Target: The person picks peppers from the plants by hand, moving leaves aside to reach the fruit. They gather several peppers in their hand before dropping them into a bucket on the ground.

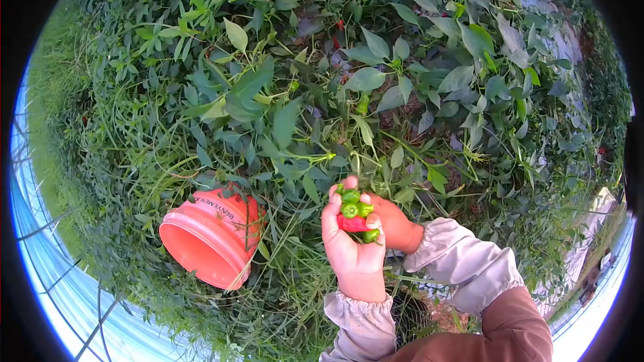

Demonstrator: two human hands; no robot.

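Note:
My left hand (352, 255) is palm up at the lower middle, its fingers curled round several small peppers. Green peppers (351, 204) with stems lie on top, and a red pepper (351, 223) shows between them. Against the far right side of the same peppers is my right hand (396, 224), back towards the camera; its fingers are mostly hidden behind the peppers and my left hand, so what it grips cannot be made out. Leafy pepper plants (365, 79) stand just beyond both hands.
An orange-red bucket (208, 238) lies tipped on its side in the grass at the left, its mouth facing down-left. Dense foliage surrounds it. A red fruit (340, 25) hangs among leaves farther off. Pale ground sheeting (580, 248) shows at the right.

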